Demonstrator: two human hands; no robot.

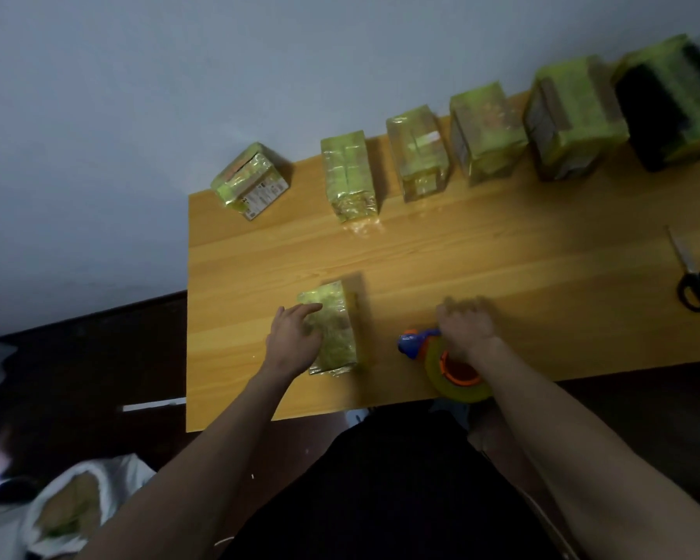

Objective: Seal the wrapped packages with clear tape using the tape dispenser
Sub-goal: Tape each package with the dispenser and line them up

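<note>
Left hand: the left hand (296,337) lies with fingers straight on the near package (334,327), forearm reaching in from 7 o'clock.
Right hand: the right hand (463,327) sits over the tape dispenser (441,357), fingers blurred; I cannot tell whether they grip it.
Dispenser: blue and orange, with a clear tape roll, near the table's (502,244) front edge at 5 o'clock from the near package.
Row of packages: six green-wrapped boxes along the far edge, from the leftmost package (251,179) to the rightmost package (671,103), which the frame cuts off.
Writing: a white label on the leftmost package, too small to read.
Scissors: black-handled scissors (694,276) at 3 o'clock, partly cut off.
</note>
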